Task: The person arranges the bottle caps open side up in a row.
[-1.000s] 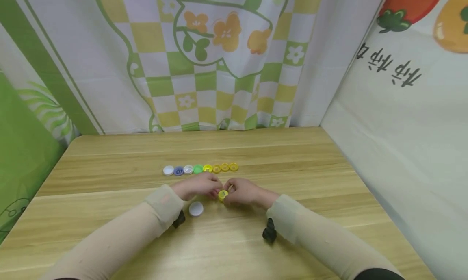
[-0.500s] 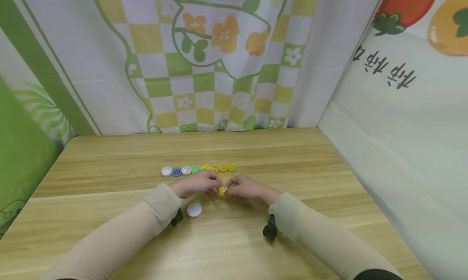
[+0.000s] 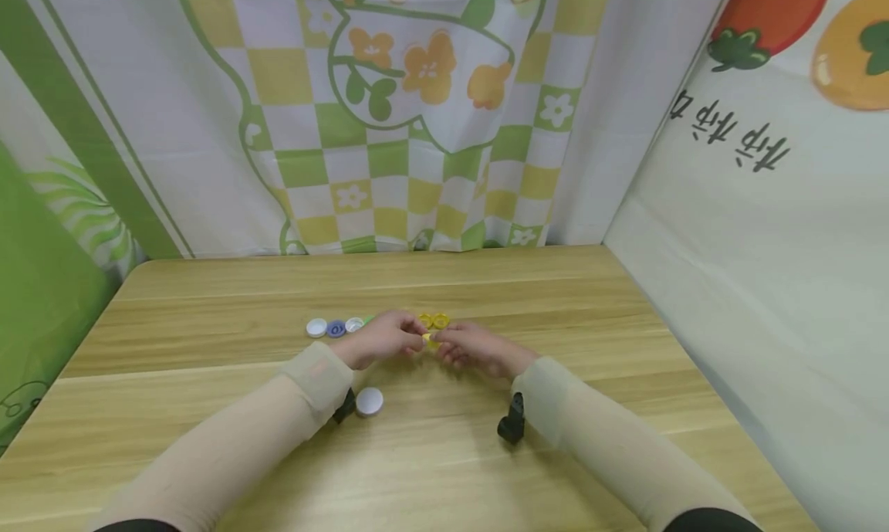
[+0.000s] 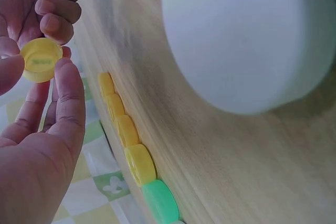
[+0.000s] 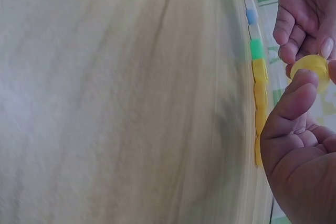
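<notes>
A yellow bottle cap [image 3: 430,340] is between my two hands, raised off the table. My left hand [image 3: 389,337] pinches it between thumb and fingers, seen closely in the left wrist view, where the cap [image 4: 42,59] shows its faintly printed face. From the other side my right hand [image 3: 479,345] holds the same cap [image 5: 311,69] with its thumb and a fingertip. Behind the hands runs a row of caps: white [image 3: 316,328], blue [image 3: 336,329], white [image 3: 354,325], green [image 4: 160,201] and several yellow ones [image 4: 139,163]. In the head view my left hand covers part of this row.
A loose white cap [image 3: 370,401] lies on the wooden table [image 3: 444,462], by the left wrist camera, and looms large in the left wrist view. A patterned curtain [image 3: 417,177] hangs at the table's far edge, and a white wall sheet [image 3: 750,269] stands to the right.
Both hands have moved away from me with the yellow cap, up toward the row, and now cover more of its middle. The loose white cap has stayed in place.
</notes>
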Available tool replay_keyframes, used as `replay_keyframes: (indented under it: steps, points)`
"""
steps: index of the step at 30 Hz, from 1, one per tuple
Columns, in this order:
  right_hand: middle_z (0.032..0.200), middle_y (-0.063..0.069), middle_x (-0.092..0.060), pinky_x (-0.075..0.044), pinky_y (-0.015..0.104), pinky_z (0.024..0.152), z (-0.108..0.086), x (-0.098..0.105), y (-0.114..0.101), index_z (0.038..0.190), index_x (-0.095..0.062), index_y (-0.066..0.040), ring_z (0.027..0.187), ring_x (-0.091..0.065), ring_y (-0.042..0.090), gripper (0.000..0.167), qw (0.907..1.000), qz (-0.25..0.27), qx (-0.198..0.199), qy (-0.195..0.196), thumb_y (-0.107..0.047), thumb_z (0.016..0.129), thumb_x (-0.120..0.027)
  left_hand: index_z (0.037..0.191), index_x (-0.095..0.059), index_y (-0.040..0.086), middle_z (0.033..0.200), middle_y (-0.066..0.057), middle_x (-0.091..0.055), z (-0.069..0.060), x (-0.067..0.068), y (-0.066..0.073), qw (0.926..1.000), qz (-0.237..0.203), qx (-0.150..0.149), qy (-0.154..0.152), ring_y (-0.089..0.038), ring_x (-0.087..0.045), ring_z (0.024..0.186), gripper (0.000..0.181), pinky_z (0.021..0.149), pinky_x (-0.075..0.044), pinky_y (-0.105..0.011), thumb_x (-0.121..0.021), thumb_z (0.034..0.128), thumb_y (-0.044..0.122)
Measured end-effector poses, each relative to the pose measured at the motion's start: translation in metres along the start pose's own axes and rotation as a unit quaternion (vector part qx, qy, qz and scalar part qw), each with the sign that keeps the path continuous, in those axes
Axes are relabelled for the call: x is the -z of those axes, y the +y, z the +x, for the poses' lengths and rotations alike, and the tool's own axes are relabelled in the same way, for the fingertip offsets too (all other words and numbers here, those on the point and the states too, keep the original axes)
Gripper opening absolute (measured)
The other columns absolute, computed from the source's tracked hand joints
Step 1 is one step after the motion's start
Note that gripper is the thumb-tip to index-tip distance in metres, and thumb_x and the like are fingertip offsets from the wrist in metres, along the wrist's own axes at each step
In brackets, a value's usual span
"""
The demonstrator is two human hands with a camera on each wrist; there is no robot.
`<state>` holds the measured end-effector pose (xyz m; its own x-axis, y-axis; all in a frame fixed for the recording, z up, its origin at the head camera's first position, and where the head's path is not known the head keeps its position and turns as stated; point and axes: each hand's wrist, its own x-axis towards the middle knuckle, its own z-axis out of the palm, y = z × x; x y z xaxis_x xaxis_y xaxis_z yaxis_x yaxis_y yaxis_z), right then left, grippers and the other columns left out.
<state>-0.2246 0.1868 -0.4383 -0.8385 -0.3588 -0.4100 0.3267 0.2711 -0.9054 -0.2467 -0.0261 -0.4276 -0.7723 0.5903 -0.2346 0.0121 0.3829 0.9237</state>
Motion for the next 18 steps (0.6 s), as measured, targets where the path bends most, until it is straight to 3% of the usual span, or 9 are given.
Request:
replay_keyframes:
  steps: [18]
  points:
    - [0.095, 0.011, -0.067, -0.057, 0.022, 0.071, 0.007, 0.011, -0.001, 0.116, -0.059, 0.007, 0.079, -0.064, 0.013, 0.027, 0.9979, 0.032, 0.022, 0.052, -0.019, 0.109, -0.053, 0.119, -0.062, -0.008, 0.106, -0.018, -0.067, 0.023, -0.008, 0.004, 0.9986, 0.004, 0.006, 0.053, -0.028, -0.066, 0.095, 0.022, 0.09, -0.058, -0.041, -0.056, 0.1044, 0.007]
